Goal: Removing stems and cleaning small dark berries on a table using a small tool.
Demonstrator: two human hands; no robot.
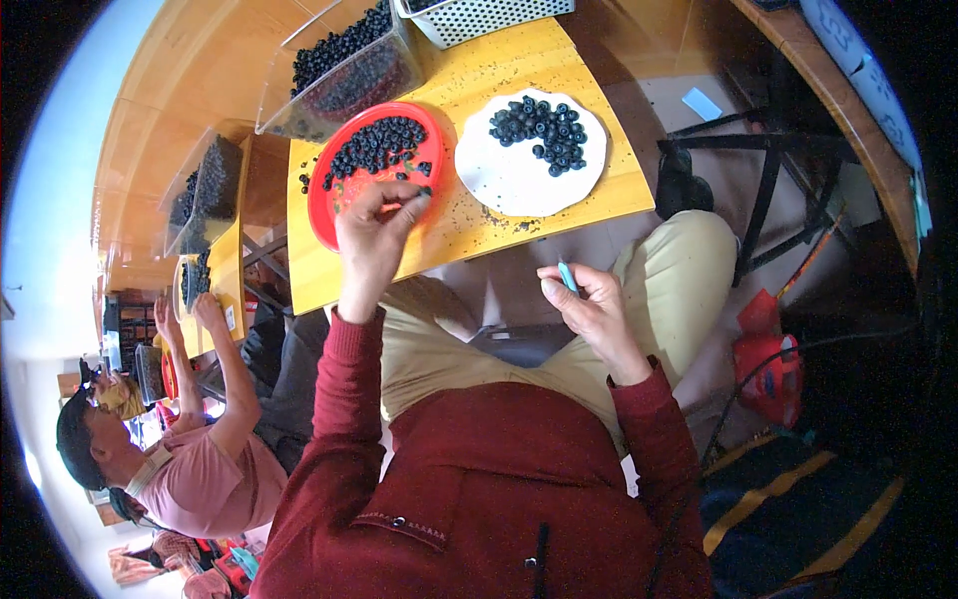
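Over the near edge of the red plate [322,215], my left hand [374,235] pinches a small dark blueberry-like piece [424,192] between thumb and fingertips. More of the dark round berries [374,147] lie heaped on that plate, with bits of green and light debris among them. My right hand [594,309] is held above my lap, closed around a slim light-blue tool [568,277] whose tip I cannot make out. To the right of the red plate, a white scalloped plate [509,190] bears a cluster of larger-looking dark berries [544,130].
Behind the plates stand a clear plastic bin [399,75] of dark berries and a white perforated basket [489,22]. Crumbs dot the wooden table [469,235]. At left, a person [200,469] works at another table beside a clear bin [205,195]. A red bag [768,374] lies at right.
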